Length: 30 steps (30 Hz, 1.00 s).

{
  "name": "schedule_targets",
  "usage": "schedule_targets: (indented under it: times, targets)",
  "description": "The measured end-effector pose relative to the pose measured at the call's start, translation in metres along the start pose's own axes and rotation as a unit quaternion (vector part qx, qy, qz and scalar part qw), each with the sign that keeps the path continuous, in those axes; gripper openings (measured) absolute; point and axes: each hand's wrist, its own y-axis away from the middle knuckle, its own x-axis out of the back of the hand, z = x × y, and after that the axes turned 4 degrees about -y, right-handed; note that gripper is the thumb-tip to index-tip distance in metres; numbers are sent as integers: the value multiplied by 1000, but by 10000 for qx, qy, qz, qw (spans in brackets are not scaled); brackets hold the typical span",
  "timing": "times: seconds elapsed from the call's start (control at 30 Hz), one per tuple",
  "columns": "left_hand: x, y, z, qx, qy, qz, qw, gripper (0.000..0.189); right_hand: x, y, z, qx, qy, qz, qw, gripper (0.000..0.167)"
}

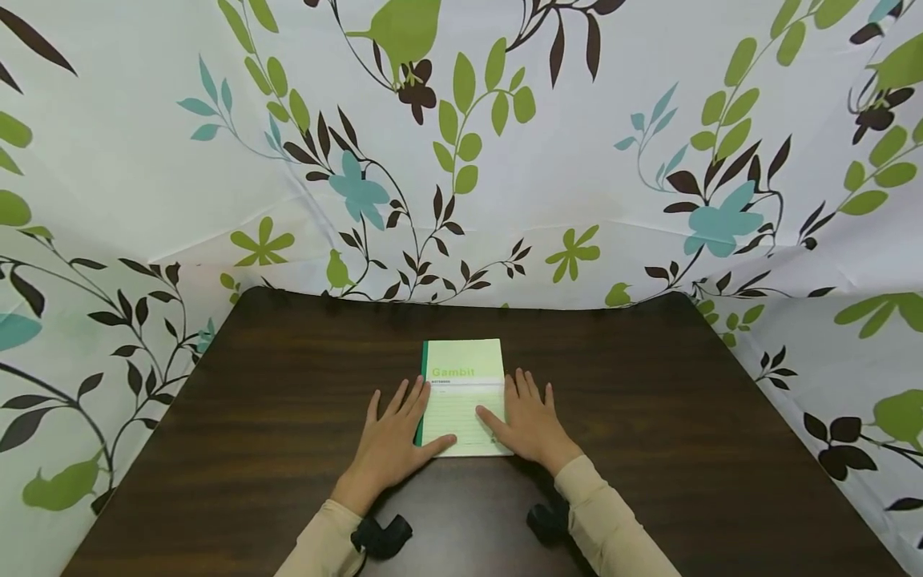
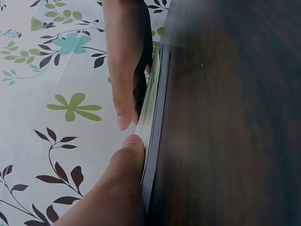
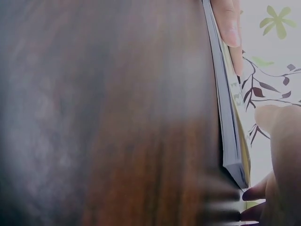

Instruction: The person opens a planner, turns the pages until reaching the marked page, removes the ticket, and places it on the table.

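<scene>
A leaf-printed cloth (image 1: 548, 160) is hanging behind and at both sides of a dark wooden table (image 1: 634, 417), whose near edge is falling outside the head view. A left sleeve (image 1: 317, 545) and a right sleeve (image 1: 609, 513) are reaching in from the bottom, both being cut off by the frame. A notebook (image 1: 465, 417) is lying flat near the middle of the table, in front of the person; its long axis is running away from them, its titled end is pointing to the far side, and its green strip (image 1: 425, 361) is facing left. The left hand (image 1: 392, 445) is resting along the left edge, fingers straight and spread, thumb lying over the near left corner. The right hand (image 1: 534, 425) is lying along the right edge with fingers extended, its thumb reaching over the cover; whether that thumb is touching cannot be told. Neither hand is clamping the notebook. Black devices are sitting by the left wrist (image 1: 382, 537) and right wrist (image 1: 546, 525). "Gambit" is reading upright, while the smaller print is staying illegible. Both wrist views are showing the notebook nearly edge-on, hiding most of its cover.
</scene>
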Motion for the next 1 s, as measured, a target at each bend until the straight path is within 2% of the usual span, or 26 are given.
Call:
schedule_targets:
  times: [0.43,0.7,0.83,1.0]
  targets:
    - [2,-2,-1,-94,19,37,9999,102,4,3,0,65,-367,147,9992,90]
    - [3,-2,-3,-73,17,18,10000,101,5,1,-3,148,-597,414,9972,85]
    - [4,-1,-3,-85,77,41,9999,101,6,1,-5,262,-755,855,9931,69]
    - [3,0,-2,-59,128,60,9999,100,9,-1,-7,394,-1331,1517,9786,35]
